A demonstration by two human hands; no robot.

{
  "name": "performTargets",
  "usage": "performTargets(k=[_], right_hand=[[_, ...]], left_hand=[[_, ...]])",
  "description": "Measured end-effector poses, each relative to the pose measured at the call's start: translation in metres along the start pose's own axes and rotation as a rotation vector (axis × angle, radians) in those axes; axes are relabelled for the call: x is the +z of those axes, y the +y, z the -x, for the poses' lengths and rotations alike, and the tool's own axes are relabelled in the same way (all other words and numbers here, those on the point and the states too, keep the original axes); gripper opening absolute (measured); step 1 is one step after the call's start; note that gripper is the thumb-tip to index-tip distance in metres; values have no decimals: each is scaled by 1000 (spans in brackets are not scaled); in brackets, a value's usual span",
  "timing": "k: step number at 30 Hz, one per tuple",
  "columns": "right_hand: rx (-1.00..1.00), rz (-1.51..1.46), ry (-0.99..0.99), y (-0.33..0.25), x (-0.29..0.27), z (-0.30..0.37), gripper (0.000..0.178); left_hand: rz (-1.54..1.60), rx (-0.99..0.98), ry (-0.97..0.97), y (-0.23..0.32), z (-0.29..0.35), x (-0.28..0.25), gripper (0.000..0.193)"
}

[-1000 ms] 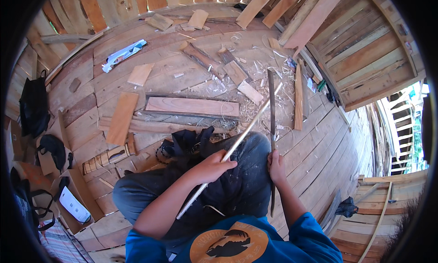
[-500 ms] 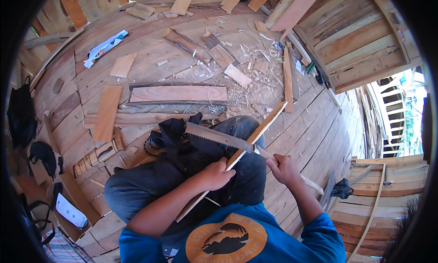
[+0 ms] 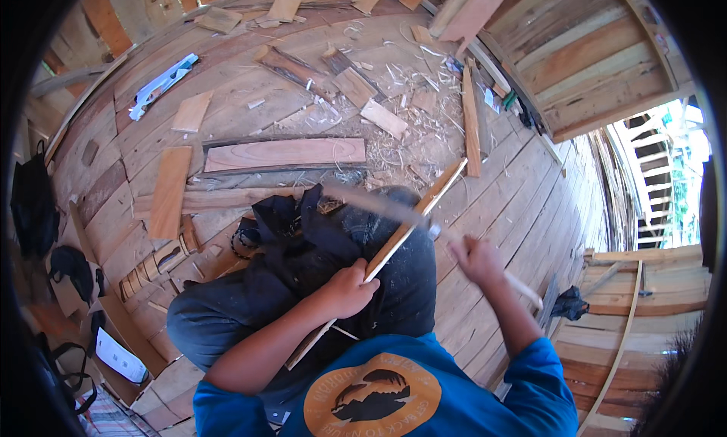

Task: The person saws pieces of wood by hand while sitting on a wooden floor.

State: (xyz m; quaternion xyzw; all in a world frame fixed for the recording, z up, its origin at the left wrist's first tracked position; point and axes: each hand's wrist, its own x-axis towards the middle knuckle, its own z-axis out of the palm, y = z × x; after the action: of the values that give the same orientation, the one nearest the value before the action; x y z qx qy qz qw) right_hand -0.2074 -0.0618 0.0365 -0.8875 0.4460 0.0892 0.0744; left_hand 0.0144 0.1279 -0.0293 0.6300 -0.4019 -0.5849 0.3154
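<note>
A long, thin wooden strip [image 3: 395, 242] slants across my raised knee. My left hand [image 3: 352, 289] is closed around it below the knee, thumb on top. My right hand [image 3: 478, 261] grips the handle of a handsaw [image 3: 379, 204], and the end of the handle sticks out behind the wrist. The blade is smeared by motion and crosses the strip above my left hand. Whether its teeth have cut into the wood cannot be made out. Dark cloth [image 3: 291, 217] lies bunched on my lap, left of the blade.
Ahead on the plank floor lie a pinkish board [image 3: 284, 155], an orange-brown board [image 3: 170, 191] and wood shavings [image 3: 424, 119]. A sheathed blade [image 3: 159, 264] rests by my left knee. An open cardboard box [image 3: 132, 323] stands at left, a slatted wooden panel [image 3: 591, 51] at far right.
My right hand and the saw have shifted a little away from my body and to the right, and the blade has blurred. My left hand keeps its hold on the strip. The whole view has shifted slightly.
</note>
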Motion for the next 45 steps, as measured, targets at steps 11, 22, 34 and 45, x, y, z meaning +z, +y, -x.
performTargets(k=[11,22,34,45], right_hand=[[-53,77,-21,-17,-5,-1,63],[-122,15,15,-10,4,-8,60],[144,-108,22,10,0,-22,57],[643,-372,249,164,21,-59,73]], left_hand=[[72,9,5,-9,-4,-1,29],[105,29,-17,-14,-6,1,38],[109,15,-29,-10,-6,0,38],[105,8,-33,-8,-6,-2,31]])
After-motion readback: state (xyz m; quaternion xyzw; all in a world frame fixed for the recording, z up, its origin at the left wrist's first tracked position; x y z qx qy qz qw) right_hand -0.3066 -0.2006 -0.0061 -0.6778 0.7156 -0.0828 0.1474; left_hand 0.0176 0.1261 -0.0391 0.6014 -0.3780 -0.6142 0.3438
